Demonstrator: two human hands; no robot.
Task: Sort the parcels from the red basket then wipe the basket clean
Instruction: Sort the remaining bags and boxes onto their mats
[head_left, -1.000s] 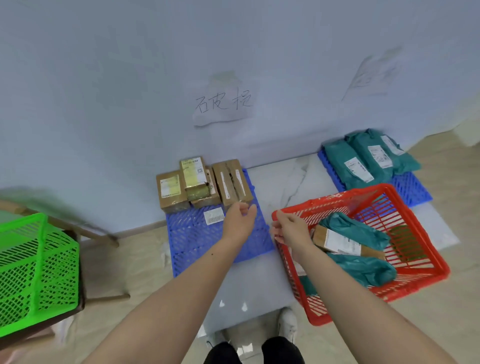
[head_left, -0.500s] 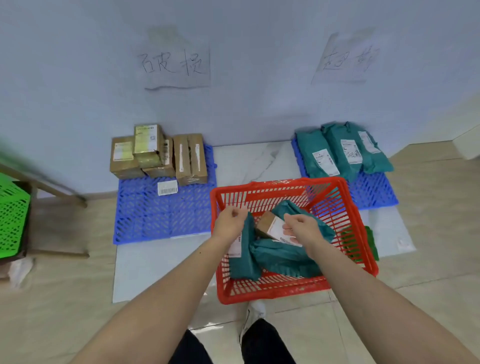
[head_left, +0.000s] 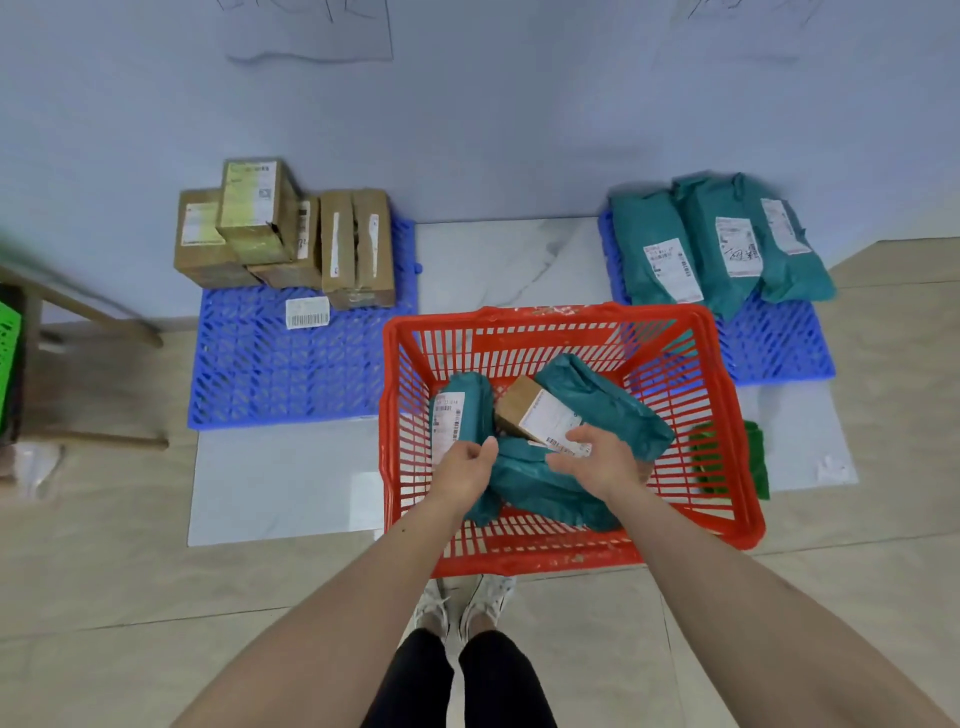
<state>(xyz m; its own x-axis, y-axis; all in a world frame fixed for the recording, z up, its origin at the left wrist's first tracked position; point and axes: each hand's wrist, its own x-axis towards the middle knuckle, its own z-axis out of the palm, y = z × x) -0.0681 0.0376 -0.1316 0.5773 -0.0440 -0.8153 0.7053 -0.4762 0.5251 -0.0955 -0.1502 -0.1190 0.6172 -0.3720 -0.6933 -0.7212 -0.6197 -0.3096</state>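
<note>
Head view, looking down at the floor. The red basket (head_left: 571, 322) stands on the floor before the person's feet, between two blue slatted mats. Inside it lie three teal mailer bags and one small cardboard box (head_left: 530, 415) bearing a white label; the box rests tilted among the bags. The left hand (head_left: 465, 470) is inside the basket, its fingers (head_left: 485, 449) curled round the lower end of the left teal bag (head_left: 460, 415), which stands nearly upright against the left wall. The right hand (head_left: 597, 462) hovers over the box's near end, palm turned inward, fingers loosely spread; whether they touch the box cannot be told. A second teal bag (head_left: 602, 402) lies diagonally behind the box, and a third (head_left: 540, 483) lies flat beneath both hands. On the left blue mat (head_left: 270, 369) cardboard boxes (head_left: 285, 234) are stacked against the wall, with a loose barcode label (head_left: 307, 312) just in front. On the right blue mat (head_left: 774, 345) lie three teal bags (head_left: 717, 239) side by side. A green cloth (head_left: 727, 457) lies on the floor just beyond the basket's right wall.
</note>
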